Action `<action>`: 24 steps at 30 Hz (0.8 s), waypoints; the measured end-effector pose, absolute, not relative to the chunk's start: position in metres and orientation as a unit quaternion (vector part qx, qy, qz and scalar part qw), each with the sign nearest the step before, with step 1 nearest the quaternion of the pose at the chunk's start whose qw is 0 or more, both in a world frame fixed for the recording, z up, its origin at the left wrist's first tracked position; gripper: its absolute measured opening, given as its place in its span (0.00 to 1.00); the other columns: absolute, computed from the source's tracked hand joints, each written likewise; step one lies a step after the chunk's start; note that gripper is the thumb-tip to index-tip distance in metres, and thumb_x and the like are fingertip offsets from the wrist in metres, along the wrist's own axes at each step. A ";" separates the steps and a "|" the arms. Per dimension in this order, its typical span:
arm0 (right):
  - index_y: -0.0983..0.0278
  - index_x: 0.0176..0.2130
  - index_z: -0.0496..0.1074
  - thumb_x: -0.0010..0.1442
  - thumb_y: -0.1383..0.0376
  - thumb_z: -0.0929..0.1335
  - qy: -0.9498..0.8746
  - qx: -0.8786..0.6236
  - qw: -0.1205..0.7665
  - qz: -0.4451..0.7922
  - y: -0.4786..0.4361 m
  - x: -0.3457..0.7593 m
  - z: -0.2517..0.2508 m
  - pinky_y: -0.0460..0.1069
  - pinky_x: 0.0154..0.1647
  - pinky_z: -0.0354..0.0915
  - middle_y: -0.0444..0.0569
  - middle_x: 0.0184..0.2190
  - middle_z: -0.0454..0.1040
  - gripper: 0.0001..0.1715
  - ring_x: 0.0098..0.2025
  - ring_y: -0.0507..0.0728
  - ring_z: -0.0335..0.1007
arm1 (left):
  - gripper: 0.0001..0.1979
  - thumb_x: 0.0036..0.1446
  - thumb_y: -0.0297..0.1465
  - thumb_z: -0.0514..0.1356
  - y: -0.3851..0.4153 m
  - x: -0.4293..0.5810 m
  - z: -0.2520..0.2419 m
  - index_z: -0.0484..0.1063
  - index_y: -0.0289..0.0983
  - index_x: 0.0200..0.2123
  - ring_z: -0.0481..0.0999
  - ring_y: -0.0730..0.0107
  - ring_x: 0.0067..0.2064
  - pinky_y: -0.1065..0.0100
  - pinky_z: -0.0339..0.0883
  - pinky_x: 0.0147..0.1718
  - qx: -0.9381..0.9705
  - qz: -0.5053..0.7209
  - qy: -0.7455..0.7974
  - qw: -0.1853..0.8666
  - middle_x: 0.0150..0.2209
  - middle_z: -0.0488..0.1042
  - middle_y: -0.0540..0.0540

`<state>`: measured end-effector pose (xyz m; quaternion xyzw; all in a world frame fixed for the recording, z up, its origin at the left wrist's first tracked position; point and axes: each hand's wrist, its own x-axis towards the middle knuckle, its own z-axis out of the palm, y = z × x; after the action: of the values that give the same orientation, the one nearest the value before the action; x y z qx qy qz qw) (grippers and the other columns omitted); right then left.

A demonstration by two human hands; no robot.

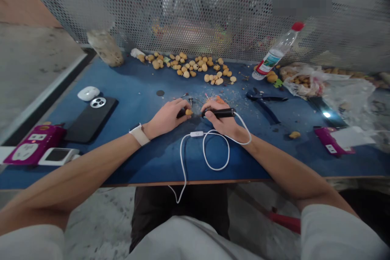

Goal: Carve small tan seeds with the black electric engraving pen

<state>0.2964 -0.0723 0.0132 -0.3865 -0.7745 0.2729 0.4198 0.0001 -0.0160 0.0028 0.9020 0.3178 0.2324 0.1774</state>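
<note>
Both hands meet low over the blue workbench (137,89), forearms angled inward, wrists nearly resting on it. The left hand (166,118), white watch strap (139,134) on its wrist, curls its fingers (183,109) to pinch a small tan lump (189,112). The right hand (221,120) grips a black pen-shaped rotary tool (218,113) like a pencil — its tip just beside the lump — while a white cable (216,162) loops down across the bench.

Soft, even, rather dim light; faint shadows fall on the blue counter (137,85), a dark device (327,113) shows one glare spot, and the perforated mesh (61,0) blurs, its edges bowed.
</note>
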 end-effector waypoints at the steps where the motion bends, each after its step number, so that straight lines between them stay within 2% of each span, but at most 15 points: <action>1: 0.55 0.46 0.82 0.82 0.19 0.66 -0.769 -0.394 0.425 0.270 -0.073 0.296 0.013 0.58 0.44 0.73 0.46 0.33 0.85 0.46 0.34 0.59 0.79 | 0.07 0.84 0.32 0.70 -0.016 0.000 0.003 0.83 0.42 0.60 0.88 0.50 0.49 0.52 0.83 0.58 0.904 0.233 0.314 0.175 0.54 0.88 0.41; 6: 0.54 0.50 0.84 0.85 0.26 0.71 -0.743 -0.405 0.442 0.297 -0.075 0.295 0.008 0.59 0.47 0.76 0.45 0.35 0.86 0.37 0.36 0.60 0.82 | 0.06 0.86 0.33 0.69 -0.016 0.000 0.003 0.84 0.41 0.59 0.87 0.49 0.48 0.54 0.80 0.52 0.907 0.237 0.304 0.169 0.51 0.87 0.40; 11: 0.54 0.50 0.83 0.84 0.34 0.74 -0.738 -0.404 0.445 0.305 -0.073 0.296 0.002 0.58 0.47 0.78 0.44 0.34 0.84 0.29 0.37 0.60 0.84 | 0.04 0.85 0.33 0.70 -0.015 -0.001 0.002 0.84 0.42 0.57 0.88 0.48 0.51 0.54 0.82 0.56 0.907 0.244 0.301 0.166 0.53 0.88 0.39; 18: 0.54 0.47 0.82 0.83 0.36 0.74 -0.743 -0.410 0.443 0.289 -0.073 0.293 0.004 0.57 0.46 0.78 0.42 0.30 0.81 0.27 0.35 0.59 0.82 | 0.04 0.85 0.32 0.69 -0.016 0.001 0.003 0.85 0.42 0.57 0.88 0.49 0.51 0.51 0.83 0.58 0.907 0.249 0.297 0.167 0.54 0.88 0.39; 24: 0.54 0.47 0.82 0.83 0.34 0.74 -0.732 -0.413 0.453 0.296 -0.073 0.293 0.001 0.59 0.49 0.79 0.43 0.32 0.81 0.29 0.38 0.60 0.84 | 0.05 0.84 0.32 0.70 -0.013 -0.001 0.000 0.85 0.42 0.58 0.89 0.47 0.53 0.51 0.83 0.58 0.907 0.243 0.301 0.168 0.56 0.89 0.37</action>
<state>0.2928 -0.0726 0.0011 -0.4132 -0.7322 0.2964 0.4530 -0.0008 -0.0127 -0.0001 0.9067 0.3010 0.2429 0.1680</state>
